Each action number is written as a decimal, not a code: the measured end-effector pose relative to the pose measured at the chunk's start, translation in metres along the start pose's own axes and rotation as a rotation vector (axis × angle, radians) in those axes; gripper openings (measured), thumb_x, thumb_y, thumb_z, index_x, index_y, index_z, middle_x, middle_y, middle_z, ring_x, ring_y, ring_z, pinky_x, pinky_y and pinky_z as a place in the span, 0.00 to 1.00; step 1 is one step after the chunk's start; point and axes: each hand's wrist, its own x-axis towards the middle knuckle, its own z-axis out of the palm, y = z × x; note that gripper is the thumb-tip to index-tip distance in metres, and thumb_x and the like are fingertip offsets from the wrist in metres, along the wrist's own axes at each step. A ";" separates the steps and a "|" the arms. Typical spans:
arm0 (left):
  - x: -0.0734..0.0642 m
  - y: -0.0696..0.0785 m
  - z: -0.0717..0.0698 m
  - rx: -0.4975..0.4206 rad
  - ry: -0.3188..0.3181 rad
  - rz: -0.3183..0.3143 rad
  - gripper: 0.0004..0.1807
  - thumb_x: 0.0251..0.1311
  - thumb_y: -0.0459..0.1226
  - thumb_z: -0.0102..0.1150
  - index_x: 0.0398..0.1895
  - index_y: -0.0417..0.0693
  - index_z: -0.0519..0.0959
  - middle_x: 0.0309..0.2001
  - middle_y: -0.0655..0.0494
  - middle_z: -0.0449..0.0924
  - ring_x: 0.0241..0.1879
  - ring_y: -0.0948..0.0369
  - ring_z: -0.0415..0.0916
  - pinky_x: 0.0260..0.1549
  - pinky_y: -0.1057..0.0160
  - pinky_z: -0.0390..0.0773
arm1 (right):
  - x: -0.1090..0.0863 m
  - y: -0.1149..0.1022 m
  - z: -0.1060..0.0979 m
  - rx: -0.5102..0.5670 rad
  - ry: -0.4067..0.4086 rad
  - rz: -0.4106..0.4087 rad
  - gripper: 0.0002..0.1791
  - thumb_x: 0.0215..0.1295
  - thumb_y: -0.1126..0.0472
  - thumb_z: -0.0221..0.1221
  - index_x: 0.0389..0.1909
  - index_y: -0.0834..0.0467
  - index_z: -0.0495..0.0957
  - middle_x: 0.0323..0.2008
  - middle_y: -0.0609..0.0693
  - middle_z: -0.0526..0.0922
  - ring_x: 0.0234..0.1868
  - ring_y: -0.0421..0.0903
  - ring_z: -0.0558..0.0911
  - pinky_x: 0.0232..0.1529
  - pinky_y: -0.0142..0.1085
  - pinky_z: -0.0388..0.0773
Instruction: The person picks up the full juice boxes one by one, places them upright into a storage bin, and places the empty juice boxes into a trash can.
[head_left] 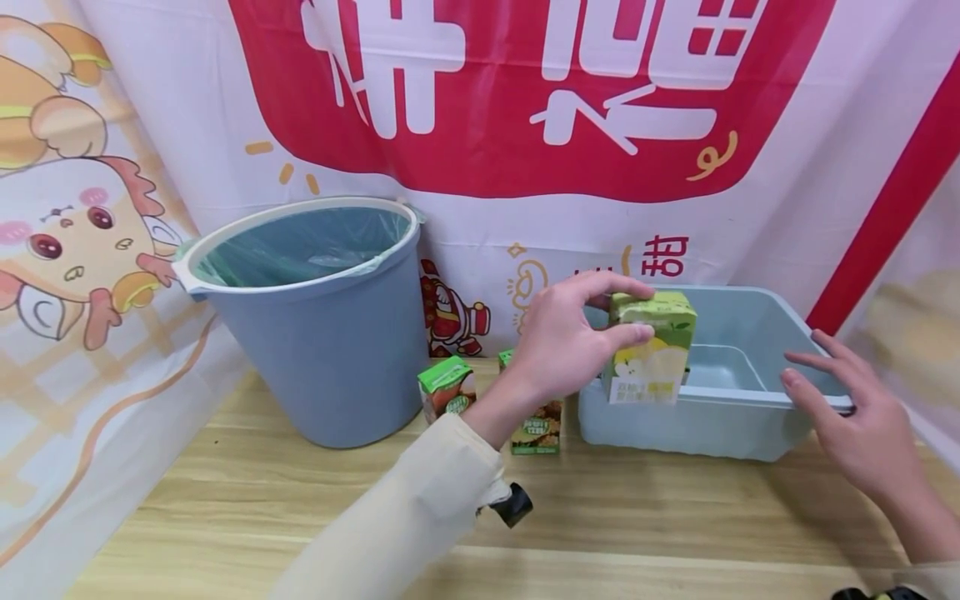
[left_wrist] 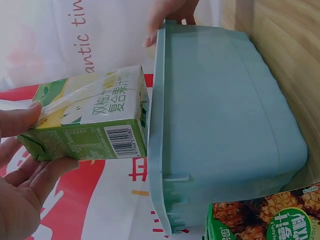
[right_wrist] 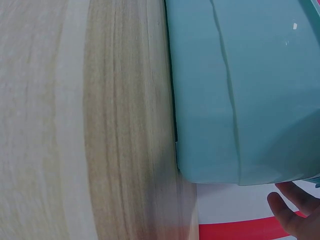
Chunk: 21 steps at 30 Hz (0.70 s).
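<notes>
My left hand [head_left: 564, 337] pinches a green and yellow juice carton [head_left: 651, 354] by its upper part, thumb on one face and fingers on the other. The carton hangs over the near rim of a pale blue plastic bin [head_left: 697, 427]; the left wrist view shows its barcode end [left_wrist: 121, 141] close to that rim. At the bin's right end is my right hand [head_left: 862, 408], fingers spread by the rim and thumb near the corner. In the right wrist view, fingers [right_wrist: 292, 205] show beside the bin's end wall.
Left of the bin stand a pineapple juice carton [head_left: 537, 427], partly hidden by my left arm, and another green-topped carton [head_left: 447, 385]. A blue waste bin [head_left: 337, 350] with a clear liner stands farther left on the wooden table [head_left: 247, 500]. A printed cloth [head_left: 495, 100] hangs behind.
</notes>
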 end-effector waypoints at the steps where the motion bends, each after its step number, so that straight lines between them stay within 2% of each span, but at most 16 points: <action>1: 0.002 0.000 0.001 -0.001 0.005 -0.009 0.18 0.63 0.38 0.76 0.56 0.57 0.88 0.50 0.63 0.87 0.42 0.69 0.80 0.35 0.67 0.80 | 0.000 0.000 0.000 0.002 0.002 0.000 0.28 0.78 0.50 0.60 0.74 0.56 0.74 0.83 0.28 0.53 0.87 0.54 0.50 0.52 0.08 0.51; 8: 0.015 -0.007 0.013 0.030 0.065 -0.012 0.17 0.62 0.38 0.77 0.54 0.56 0.88 0.49 0.61 0.87 0.40 0.70 0.78 0.32 0.70 0.78 | -0.001 0.001 -0.001 0.011 0.010 -0.006 0.28 0.77 0.51 0.60 0.73 0.55 0.75 0.82 0.26 0.55 0.87 0.45 0.50 0.55 0.09 0.50; 15: 0.026 -0.012 0.028 0.062 0.141 -0.008 0.17 0.62 0.38 0.77 0.54 0.55 0.89 0.54 0.61 0.87 0.42 0.69 0.76 0.34 0.74 0.74 | 0.000 0.001 0.000 -0.013 0.005 0.009 0.28 0.78 0.50 0.59 0.74 0.55 0.74 0.85 0.31 0.53 0.87 0.57 0.50 0.53 0.09 0.51; 19: 0.033 -0.017 0.036 0.075 0.177 -0.001 0.16 0.61 0.38 0.77 0.53 0.54 0.89 0.53 0.60 0.88 0.41 0.68 0.75 0.31 0.75 0.73 | 0.001 0.001 0.000 -0.002 0.008 0.003 0.28 0.78 0.50 0.60 0.74 0.56 0.75 0.84 0.28 0.54 0.87 0.53 0.51 0.52 0.08 0.52; 21: 0.037 -0.020 0.040 0.070 0.194 0.006 0.16 0.62 0.38 0.77 0.53 0.54 0.89 0.52 0.60 0.87 0.40 0.67 0.76 0.29 0.75 0.72 | 0.000 0.002 0.000 0.005 0.012 -0.003 0.28 0.77 0.51 0.60 0.73 0.56 0.75 0.83 0.26 0.54 0.87 0.47 0.51 0.51 0.07 0.52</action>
